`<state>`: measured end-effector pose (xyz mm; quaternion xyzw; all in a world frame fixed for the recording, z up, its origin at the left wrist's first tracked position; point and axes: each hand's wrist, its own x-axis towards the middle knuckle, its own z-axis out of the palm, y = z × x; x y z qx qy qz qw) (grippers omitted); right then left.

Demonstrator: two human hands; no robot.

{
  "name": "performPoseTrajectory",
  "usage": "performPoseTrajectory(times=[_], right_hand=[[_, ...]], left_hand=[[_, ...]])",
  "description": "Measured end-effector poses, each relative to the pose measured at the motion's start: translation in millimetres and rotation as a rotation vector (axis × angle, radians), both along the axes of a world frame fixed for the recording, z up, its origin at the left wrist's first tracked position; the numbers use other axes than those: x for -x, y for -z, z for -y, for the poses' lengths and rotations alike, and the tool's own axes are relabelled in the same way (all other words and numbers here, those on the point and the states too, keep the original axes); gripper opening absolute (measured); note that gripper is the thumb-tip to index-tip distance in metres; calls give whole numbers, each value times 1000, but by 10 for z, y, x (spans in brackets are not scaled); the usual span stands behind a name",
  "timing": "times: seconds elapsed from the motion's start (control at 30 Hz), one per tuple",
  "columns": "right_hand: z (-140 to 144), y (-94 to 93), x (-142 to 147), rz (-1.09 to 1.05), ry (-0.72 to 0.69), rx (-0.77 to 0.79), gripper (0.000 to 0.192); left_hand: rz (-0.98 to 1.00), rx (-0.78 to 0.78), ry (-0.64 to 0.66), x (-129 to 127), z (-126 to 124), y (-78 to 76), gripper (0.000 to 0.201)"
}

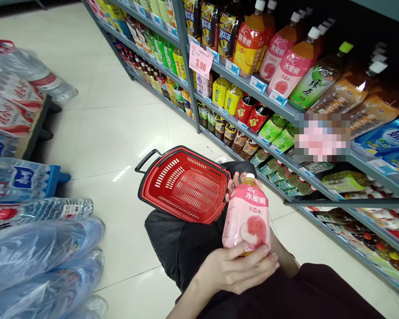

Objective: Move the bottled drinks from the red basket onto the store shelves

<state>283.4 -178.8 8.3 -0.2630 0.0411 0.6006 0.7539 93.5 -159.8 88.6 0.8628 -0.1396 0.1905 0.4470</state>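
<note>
**Pink peach-drink bottle held in both hands beside the drinks shelving**

The pink-labelled plastic bottle with the peach picture [247,217] is held above the person's dark-clothed lap, tilted, its pale cap pointing away toward the shelving. The left hand [236,269] is closed around the bottle's base, fingers wrapped across the lower label. The right hand [235,182] grips the neck end; only its fingertips show behind the bottle's shoulder, so the rest of the grasp cannot be judged.

Just beside the bottle, to its left, a red plastic shopping basket with slotted walls and a black handle [182,184] rests tipped against the person's knee, its open side facing the camera and nothing visible inside.

The grey metal shelving unit [219,66] runs along the right side, stocked with bottled drinks; matching pink bottles [294,62] stand on an upper shelf near a pink price tag reading 3.90 [201,62]. Shrink-wrapped packs of water bottles [40,248] are stacked at the left edge of the pale tiled floor [113,124].
</note>
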Motion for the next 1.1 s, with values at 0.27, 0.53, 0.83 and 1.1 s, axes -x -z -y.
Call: performPoseTrajectory(times=[0.27, 0.53, 0.83, 1.1], right_hand=[[-49, 360, 216, 44, 181, -183, 36], [-76, 121, 409, -427, 232, -1050, 43], [-11, -112, 469, -486, 578, -667, 43], [-49, -173, 382, -477, 543, -827, 32]], left_hand=[[186, -739, 21, -206, 202, -214, 43], [703, -3133, 69, -392, 801, -222, 39], [399, -4475, -442, -625, 947, -236, 51], [583, -4209, 176, -559, 965, -103, 34]])
